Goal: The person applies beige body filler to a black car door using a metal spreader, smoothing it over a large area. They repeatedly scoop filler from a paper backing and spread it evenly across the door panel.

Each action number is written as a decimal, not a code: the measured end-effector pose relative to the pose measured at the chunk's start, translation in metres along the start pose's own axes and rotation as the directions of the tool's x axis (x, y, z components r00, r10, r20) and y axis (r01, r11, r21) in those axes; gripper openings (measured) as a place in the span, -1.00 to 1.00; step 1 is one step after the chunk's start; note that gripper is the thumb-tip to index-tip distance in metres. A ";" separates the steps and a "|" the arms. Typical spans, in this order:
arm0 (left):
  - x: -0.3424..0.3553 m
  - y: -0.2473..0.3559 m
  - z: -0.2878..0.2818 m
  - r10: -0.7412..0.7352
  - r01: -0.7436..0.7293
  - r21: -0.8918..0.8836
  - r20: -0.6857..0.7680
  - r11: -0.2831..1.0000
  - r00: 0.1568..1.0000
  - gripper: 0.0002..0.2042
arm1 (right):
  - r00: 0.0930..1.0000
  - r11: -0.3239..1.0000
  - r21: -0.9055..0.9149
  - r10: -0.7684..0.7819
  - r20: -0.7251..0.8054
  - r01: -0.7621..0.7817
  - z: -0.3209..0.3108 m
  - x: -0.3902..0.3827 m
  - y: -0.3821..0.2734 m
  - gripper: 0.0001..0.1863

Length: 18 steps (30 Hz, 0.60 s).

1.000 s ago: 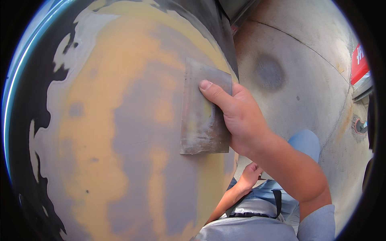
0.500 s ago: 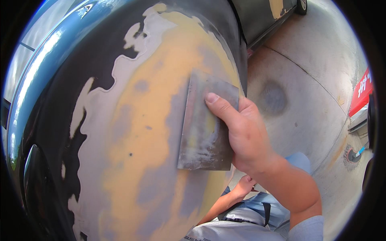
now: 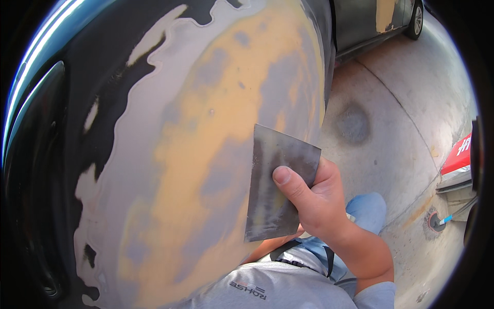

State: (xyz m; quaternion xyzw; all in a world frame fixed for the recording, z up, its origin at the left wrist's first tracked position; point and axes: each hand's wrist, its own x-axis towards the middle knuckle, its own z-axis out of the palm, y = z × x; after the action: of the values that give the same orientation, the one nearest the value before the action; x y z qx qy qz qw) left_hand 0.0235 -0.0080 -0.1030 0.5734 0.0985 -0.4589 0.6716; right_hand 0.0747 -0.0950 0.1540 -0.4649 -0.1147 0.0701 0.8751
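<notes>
Down came the right hand (image 3: pixel 320 206), thumb clamped over the grey sheet (image 3: pixel 268 198) (smudges uppermost), baring more patchy panel (image 3: pixel 203 154) above the grip; left hand's hold was hidden.

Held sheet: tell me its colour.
The sheet is dark grey with paler, streaky smudges; it shows in the head view, the only one.
</notes>
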 end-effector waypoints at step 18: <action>-0.017 0.000 0.003 0.091 -0.091 -0.013 0.016 0.996 0.996 -0.72 | 0.999 0.999 0.012 -0.045 0.026 0.045 0.019 -0.002 -0.011 -0.67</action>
State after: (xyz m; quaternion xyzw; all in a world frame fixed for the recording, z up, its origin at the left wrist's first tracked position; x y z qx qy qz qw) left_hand 0.0128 -0.0024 -0.0906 0.5694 0.0693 -0.4319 0.6960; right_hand 0.0683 -0.0865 0.1732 -0.4563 -0.1361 0.0570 0.8775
